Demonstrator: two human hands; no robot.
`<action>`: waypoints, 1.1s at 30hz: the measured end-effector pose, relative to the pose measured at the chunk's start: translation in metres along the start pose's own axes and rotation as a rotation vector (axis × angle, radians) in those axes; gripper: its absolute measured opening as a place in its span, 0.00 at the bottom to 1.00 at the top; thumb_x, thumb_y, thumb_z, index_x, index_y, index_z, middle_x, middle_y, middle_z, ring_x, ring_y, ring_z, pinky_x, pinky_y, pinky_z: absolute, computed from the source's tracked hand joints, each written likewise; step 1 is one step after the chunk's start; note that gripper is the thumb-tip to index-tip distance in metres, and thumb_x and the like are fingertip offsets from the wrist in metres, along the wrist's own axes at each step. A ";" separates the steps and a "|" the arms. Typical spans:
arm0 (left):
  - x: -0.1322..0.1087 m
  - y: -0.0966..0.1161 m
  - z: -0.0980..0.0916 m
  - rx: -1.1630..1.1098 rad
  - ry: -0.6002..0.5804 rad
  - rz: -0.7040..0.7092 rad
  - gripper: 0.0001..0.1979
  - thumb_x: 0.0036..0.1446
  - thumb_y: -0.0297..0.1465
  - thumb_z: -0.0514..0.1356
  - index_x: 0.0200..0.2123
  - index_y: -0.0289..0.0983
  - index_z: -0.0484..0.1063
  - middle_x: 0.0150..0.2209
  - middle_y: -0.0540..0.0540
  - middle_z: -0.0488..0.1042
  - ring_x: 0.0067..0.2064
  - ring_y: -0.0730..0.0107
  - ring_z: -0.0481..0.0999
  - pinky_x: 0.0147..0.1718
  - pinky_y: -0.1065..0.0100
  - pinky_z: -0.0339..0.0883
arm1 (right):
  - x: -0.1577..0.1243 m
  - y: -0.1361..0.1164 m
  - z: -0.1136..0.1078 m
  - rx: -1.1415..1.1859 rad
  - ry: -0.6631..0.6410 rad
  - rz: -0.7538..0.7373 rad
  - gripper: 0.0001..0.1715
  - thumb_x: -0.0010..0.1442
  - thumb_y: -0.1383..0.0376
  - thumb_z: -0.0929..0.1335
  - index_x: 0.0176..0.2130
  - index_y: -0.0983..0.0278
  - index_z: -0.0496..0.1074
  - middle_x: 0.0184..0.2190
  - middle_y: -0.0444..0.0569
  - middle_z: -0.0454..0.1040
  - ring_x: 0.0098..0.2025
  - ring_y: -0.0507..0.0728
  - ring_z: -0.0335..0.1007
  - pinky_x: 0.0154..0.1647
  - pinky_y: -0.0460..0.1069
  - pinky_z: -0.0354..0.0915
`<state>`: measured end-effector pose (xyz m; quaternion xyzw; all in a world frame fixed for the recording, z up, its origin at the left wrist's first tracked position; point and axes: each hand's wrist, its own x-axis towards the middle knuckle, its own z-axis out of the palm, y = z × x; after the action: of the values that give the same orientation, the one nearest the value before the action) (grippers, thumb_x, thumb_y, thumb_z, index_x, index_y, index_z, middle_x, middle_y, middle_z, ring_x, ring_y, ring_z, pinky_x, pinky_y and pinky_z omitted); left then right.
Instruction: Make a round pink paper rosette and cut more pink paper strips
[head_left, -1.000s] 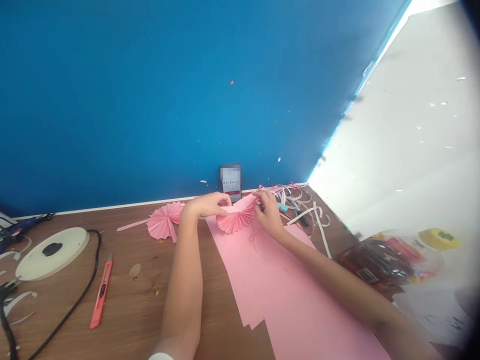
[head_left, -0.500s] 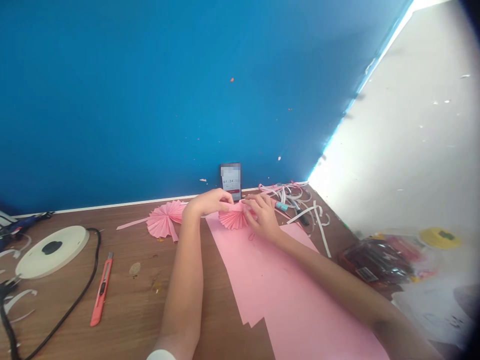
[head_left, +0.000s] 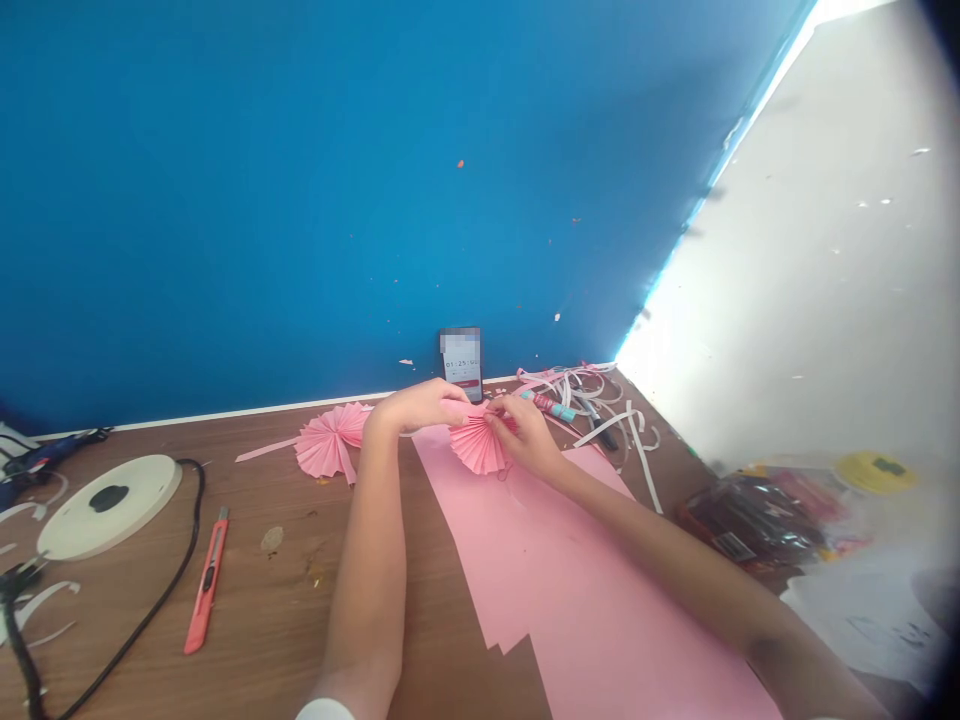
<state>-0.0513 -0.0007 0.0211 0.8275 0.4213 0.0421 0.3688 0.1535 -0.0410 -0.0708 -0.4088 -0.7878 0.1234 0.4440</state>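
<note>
Both of my hands meet at the far edge of a wooden table, on a pleated pink paper fan [head_left: 478, 446]. My left hand [head_left: 420, 405] pinches the fan's top from the left with closed fingers. From the right, my right hand [head_left: 525, 432] grips the same fan at its gathered centre. The fan hangs over the upper end of a large pink paper sheet [head_left: 570, 590]. A second, finished pink fan [head_left: 328, 445] lies flat on the table to the left of my left wrist.
A phone [head_left: 460, 362] leans on the blue wall behind my hands. White paper strips and a marker [head_left: 592, 410] are piled at the right. An orange box cutter [head_left: 207, 580], a white tape roll [head_left: 105, 505] and a black cable [head_left: 150, 600] lie left. A plastic bag [head_left: 772, 515] sits right.
The fan was spread wide between my hands; my right hand has moved left toward my left hand, and the pleats are now gathered into a narrower fan hanging downward.
</note>
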 end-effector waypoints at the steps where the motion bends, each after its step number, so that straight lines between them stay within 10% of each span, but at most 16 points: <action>1: -0.002 0.001 -0.001 -0.015 0.013 -0.010 0.17 0.51 0.41 0.57 0.38 0.37 0.75 0.34 0.48 0.74 0.33 0.71 0.68 0.29 0.72 0.56 | 0.000 -0.001 -0.001 0.009 -0.001 0.003 0.06 0.65 0.65 0.61 0.38 0.62 0.67 0.34 0.47 0.73 0.38 0.56 0.67 0.41 0.51 0.59; 33: -0.001 0.005 0.002 -0.157 0.121 0.037 0.11 0.51 0.36 0.57 0.31 0.35 0.73 0.25 0.49 0.70 0.24 0.75 0.64 0.23 0.72 0.55 | -0.002 -0.003 -0.002 0.103 0.012 0.072 0.10 0.63 0.66 0.60 0.44 0.61 0.66 0.34 0.46 0.74 0.34 0.55 0.70 0.35 0.49 0.62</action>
<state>-0.0480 -0.0045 0.0235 0.7995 0.4230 0.1316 0.4057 0.1541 -0.0445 -0.0694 -0.4144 -0.7625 0.1773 0.4642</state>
